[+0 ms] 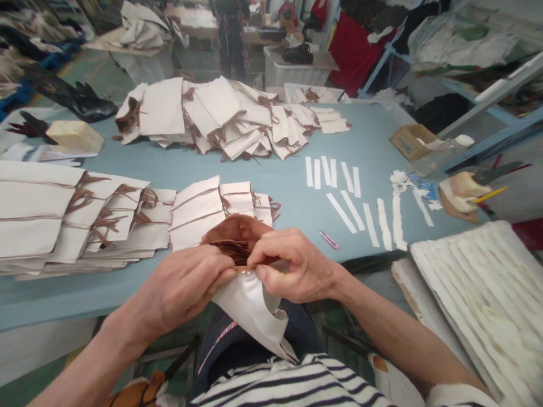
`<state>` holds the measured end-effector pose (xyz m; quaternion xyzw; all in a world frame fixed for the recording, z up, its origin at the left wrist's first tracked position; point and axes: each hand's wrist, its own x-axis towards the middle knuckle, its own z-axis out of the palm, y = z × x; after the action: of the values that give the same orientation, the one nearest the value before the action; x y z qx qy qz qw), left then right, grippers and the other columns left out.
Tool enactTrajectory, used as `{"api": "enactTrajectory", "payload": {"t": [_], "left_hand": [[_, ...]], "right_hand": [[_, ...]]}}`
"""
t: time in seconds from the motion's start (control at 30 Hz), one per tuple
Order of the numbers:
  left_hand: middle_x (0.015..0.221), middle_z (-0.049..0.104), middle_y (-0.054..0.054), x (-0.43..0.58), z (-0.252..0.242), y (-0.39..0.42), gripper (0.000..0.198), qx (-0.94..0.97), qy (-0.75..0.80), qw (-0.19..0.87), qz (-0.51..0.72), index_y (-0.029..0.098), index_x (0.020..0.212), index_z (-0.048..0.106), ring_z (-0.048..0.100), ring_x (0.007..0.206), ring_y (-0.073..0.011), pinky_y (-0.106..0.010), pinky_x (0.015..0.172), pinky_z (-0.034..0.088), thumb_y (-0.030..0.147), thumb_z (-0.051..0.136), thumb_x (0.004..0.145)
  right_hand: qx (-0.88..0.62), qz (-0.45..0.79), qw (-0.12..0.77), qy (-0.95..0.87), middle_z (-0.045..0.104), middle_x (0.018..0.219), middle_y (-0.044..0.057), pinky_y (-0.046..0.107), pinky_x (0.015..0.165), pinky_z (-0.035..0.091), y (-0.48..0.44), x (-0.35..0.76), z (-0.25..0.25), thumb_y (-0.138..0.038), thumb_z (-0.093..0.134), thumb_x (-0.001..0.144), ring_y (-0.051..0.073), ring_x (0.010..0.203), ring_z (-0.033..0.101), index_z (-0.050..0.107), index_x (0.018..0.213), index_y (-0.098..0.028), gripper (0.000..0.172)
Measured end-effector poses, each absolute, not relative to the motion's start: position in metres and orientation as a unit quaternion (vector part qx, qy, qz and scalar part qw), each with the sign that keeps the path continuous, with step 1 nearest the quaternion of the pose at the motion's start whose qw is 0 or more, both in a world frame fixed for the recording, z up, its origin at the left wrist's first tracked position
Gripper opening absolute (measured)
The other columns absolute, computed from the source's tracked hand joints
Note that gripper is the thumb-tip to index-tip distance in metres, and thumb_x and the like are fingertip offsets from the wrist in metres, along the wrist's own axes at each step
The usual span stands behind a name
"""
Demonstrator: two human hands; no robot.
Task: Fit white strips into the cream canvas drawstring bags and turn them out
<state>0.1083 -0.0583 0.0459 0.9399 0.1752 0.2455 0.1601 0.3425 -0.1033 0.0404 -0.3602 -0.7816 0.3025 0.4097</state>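
Note:
Just above my lap, at the table's near edge, I hold a white leather piece [250, 310] with a brown lining [240, 229]. My left hand [189, 281] is closed and pinches its folded edge from the left. Close beside it, my right hand [294, 265] pinches the same edge between thumb and forefinger. Small white bits show at the edge between the fingertips; what they are I cannot make out. The white part hangs down toward my striped shirt [280, 384]. Behind the hands lies a stack of white pieces with brown ties [195, 206].
More white pieces [36, 209] overlap at left, with a heap [212, 107] farther back. White strips [371, 225] and a pink thread cutter [328, 239] lie at right. A cardboard box [409, 144], a bottle [445, 155] and corrugated white slabs [479, 299] flank the table [292, 212]. A person [231, 37] stands beyond.

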Motion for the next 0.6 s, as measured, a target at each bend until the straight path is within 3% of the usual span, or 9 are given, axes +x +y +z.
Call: {"api": "enactTrajectory", "payload": {"t": [0.1,0.23,0.37,0.47,0.6], "left_hand": [[0.073,0.066,0.001,0.104,0.038,-0.055,0.022,0.938,0.176,0.170,0.246,0.021,0.090,0.062,0.058,0.061,-0.0160,-0.027,0.060,0.041,0.016,0.048,0.106],[0.075,0.065,0.001,0.109,0.044,-0.054,0.028,0.908,0.197,0.301,0.215,0.021,0.088,0.061,0.060,0.066,-0.0155,-0.025,0.064,0.044,0.015,0.039,0.104],[0.064,0.054,0.004,0.121,0.060,-0.058,0.036,0.884,0.220,0.367,0.186,0.022,0.070,0.050,0.048,0.057,-0.0141,-0.025,0.058,0.037,0.021,0.040,0.104],[0.058,0.048,0.005,0.126,0.067,-0.060,0.040,0.882,0.232,0.379,0.157,0.021,0.065,0.047,0.043,0.053,-0.0120,-0.026,0.054,0.032,0.025,0.045,0.106],[0.059,0.053,0.004,0.124,0.065,-0.065,0.038,0.913,0.200,0.320,0.155,0.022,0.068,0.052,0.046,0.053,-0.0128,-0.028,0.054,0.031,0.024,0.048,0.106]], "right_hand": [[-0.369,0.288,0.404,-0.786,0.078,0.077,0.005,0.028,0.068,0.050,-0.104,0.342,0.037,-0.013,0.054,0.083,0.016,0.067,0.069,0.073,0.082,-0.017,0.019],[-0.384,0.246,0.359,-0.814,0.075,0.074,0.003,0.028,0.065,0.045,-0.106,0.341,0.041,-0.012,0.054,0.082,0.016,0.065,0.063,0.073,0.083,-0.020,0.021],[-0.393,0.201,0.312,-0.841,0.067,0.066,0.002,0.029,0.060,0.037,-0.106,0.340,0.049,-0.015,0.053,0.083,0.016,0.061,0.054,0.068,0.074,-0.020,0.018],[-0.379,0.218,0.306,-0.846,0.062,0.062,0.001,0.029,0.058,0.033,-0.105,0.343,0.052,-0.016,0.052,0.083,0.015,0.059,0.051,0.064,0.070,-0.019,0.018],[-0.337,0.339,0.351,-0.805,0.062,0.064,-0.002,0.024,0.058,0.036,-0.107,0.346,0.046,-0.014,0.053,0.080,0.011,0.058,0.052,0.065,0.075,-0.019,0.014]]}}
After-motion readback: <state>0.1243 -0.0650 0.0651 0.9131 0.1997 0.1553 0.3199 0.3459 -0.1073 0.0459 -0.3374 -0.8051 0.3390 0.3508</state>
